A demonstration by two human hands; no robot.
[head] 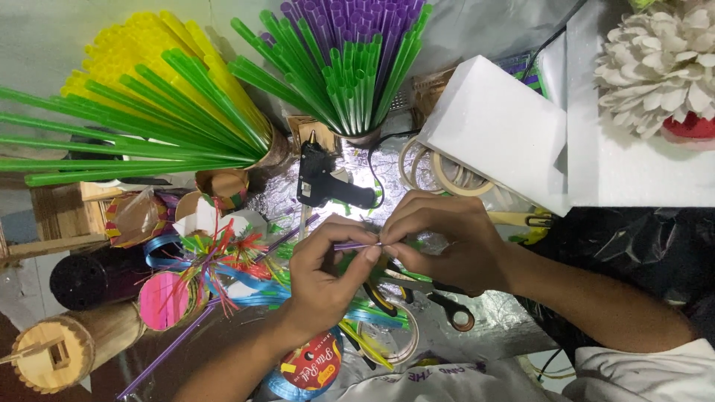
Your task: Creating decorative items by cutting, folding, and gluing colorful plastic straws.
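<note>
My left hand (328,272) and my right hand (443,238) meet over the middle of the table, both pinching a thin purple straw piece (356,245) between thumbs and fingertips. The straw lies roughly level between the two hands. Just behind the hands rests a black glue gun (322,179) with its cord. Under my right hand lie scissors with black handles (447,305) on the silver foil surface (506,327). A long purple straw (179,339) lies slanted at the lower left.
Containers of green and yellow straws (149,112) and of purple and green straws (350,59) stand behind. White foam blocks (506,126), tape rolls (447,175), a white paper flower (659,59), ribbon spools (164,298), a dark cylinder (93,277) and wooden pieces (56,350) surround the hands.
</note>
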